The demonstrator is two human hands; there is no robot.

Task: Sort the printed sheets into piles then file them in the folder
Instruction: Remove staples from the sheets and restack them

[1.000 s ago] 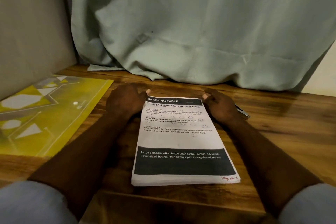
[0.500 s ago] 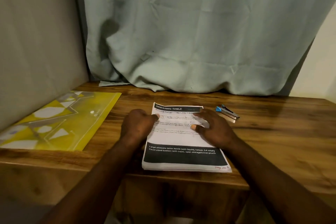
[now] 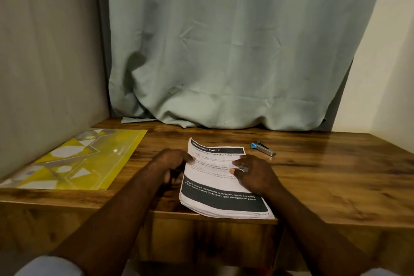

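A stack of printed sheets [image 3: 216, 182] lies near the front edge of the wooden table [image 3: 336, 177]; its top page is headed "DRESSING TABLE" and carries black bands. My left hand [image 3: 172, 160] pinches the stack's left edge, thumb on top, and the far left corner is curled up off the pile. My right hand [image 3: 255, 172] rests flat on the right half of the top page with its fingers spread. A yellow plastic folder [image 3: 89, 163] with grey and white shapes lies shut at the table's left side, apart from the stack.
A small stapler [image 3: 263, 148] with a blue end lies behind and to the right of the stack. A pale green curtain [image 3: 224, 63] hangs down onto the table's back edge. A grey wall [image 3: 44, 63] borders the left side.
The view has pulled back and up. My hands slid from the stack's far corners to its middle; the left now pinches the left edge and the top page's corner has lifted.
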